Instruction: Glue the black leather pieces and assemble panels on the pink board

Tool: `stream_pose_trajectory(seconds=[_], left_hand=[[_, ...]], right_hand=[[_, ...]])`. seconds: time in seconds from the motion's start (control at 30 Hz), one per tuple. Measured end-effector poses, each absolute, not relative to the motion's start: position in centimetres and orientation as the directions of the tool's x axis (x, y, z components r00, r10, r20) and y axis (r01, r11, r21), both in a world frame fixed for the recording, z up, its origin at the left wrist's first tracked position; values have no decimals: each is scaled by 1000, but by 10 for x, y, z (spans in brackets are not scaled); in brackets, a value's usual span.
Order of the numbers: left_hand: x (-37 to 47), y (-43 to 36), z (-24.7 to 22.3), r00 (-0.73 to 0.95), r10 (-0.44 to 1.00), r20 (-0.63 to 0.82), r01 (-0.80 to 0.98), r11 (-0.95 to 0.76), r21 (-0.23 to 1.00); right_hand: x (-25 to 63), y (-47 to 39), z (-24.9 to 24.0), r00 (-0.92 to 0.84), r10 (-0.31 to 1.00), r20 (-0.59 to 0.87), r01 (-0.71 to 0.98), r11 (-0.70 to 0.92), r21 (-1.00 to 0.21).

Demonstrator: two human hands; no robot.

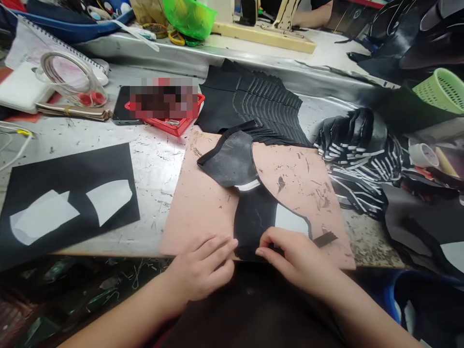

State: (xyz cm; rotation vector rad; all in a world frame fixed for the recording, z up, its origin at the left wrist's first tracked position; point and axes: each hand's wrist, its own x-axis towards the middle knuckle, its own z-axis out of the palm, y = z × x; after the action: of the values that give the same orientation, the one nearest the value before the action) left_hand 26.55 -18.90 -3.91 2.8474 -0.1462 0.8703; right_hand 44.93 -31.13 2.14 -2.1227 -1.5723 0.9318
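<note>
A black leather-like piece (253, 212) lies on the pinkish board (203, 208) in front of me. Its upper part is a shinier, curved panel with a folded dark edge, and a white stripe crosses its middle. A white backing patch (290, 220) covers its right side. My left hand (210, 263) rests at the near left edge of the piece, fingers stretched out and fingertips touching it. At the near right edge, my right hand (295, 249) has thumb and forefinger pinched together on the piece. A short dark strip (325, 239) sticks out beyond that hand.
Behind the board lies a fanned stack of black pieces (268, 106). Bundled black pieces with white edges (362, 154) are to the right. A red basket (176, 126) stands at back left. Further left, white cutouts (108, 198) lie on a black sheet (119, 162). Another person's arm (313, 17) shows behind.
</note>
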Motion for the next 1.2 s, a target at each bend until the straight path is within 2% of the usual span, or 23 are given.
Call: stream_pose_trajectory(seconds=[0.23,0.77,0.97,1.2], left_hand=[[265,-192,-47,793,2,609,-109,-983,146],[264,-192,-47,836,-26,548,-114,-985,127],[269,-193,-34,862,-31,506,-92,-991,95],[277,-205,-17,882,-113,457,-102,-994,-49]], right_hand=[[446,-306,16,204,935,-291,731,-343,-590],[443,-307,13,221,947,-233,760,-317,-568],[442,-311,11,235,955,-178,822,-293,-487],[450,-322,8,274,942,-195,685,-334,-648]])
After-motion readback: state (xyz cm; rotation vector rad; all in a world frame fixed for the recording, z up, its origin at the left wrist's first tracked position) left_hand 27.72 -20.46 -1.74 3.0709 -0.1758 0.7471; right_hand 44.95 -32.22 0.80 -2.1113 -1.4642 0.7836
